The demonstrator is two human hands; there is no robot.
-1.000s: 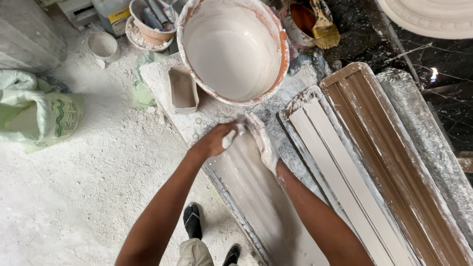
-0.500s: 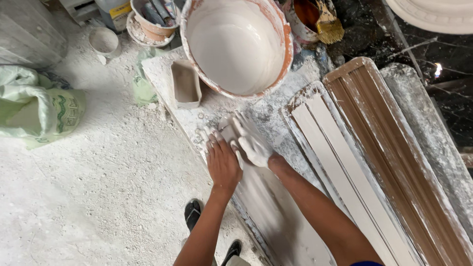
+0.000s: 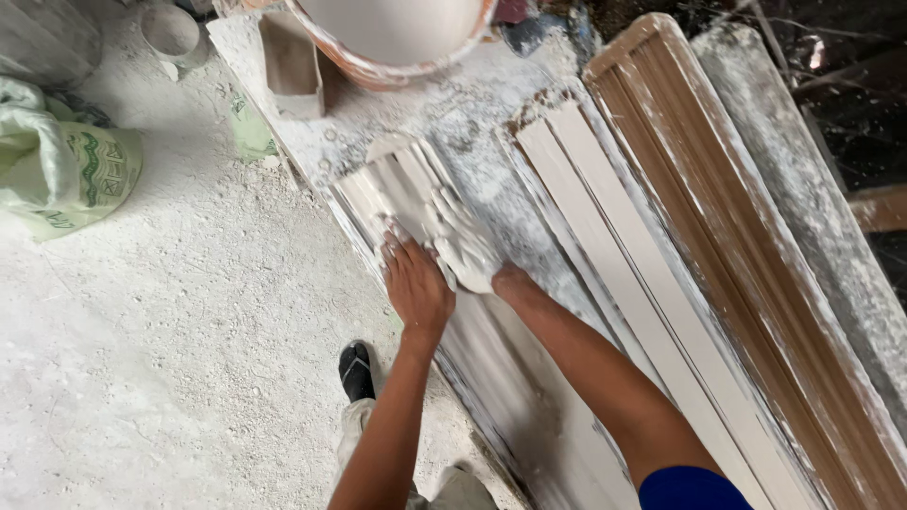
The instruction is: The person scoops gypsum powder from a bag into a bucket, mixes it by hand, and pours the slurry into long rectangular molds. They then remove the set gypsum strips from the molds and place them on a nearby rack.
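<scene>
Both hands have slid nearer along the ribbed plaster moulding (image 3: pixel 416 203) on the bench. The left hand (image 3: pixel 416 283) presses flat with fingers together, and the plaster-coated right hand (image 3: pixel 465 244) lies spread beside it, touching. Far left on the dusty floor lies a slumped pale-green sack (image 3: pixel 71 170) with a green printed panel.

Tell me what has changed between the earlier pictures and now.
Both hands slid down the long white mould toward the person: left hand, plaster-coated right hand. Nothing was picked up or let go. The big bowl, sack and neighbouring strips stayed put.
</scene>
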